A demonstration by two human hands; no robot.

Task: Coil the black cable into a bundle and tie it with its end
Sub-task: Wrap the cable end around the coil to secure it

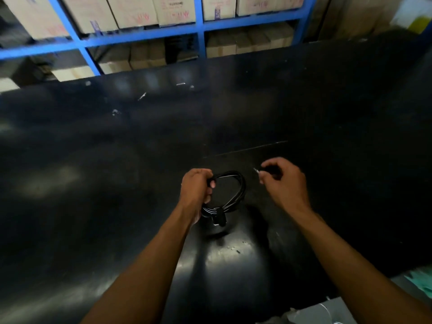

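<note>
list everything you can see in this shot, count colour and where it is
black cable: one, black, coiled in loops above the table near centre, gripped at its left side
plug: one, black, hanging at the bottom of the coil
cable end: one, black with a small metal tip, pinched to the right of the coil
table: one, black and glossy, fills most of the view
shelving: one blue metal rack, behind the table at top
cardboard boxes: several, tan, on the rack's shelves
small bits of debris: a few, pale, scattered on the table
left hand: one, closed on the coil
right hand: one, pinching the cable end
</note>
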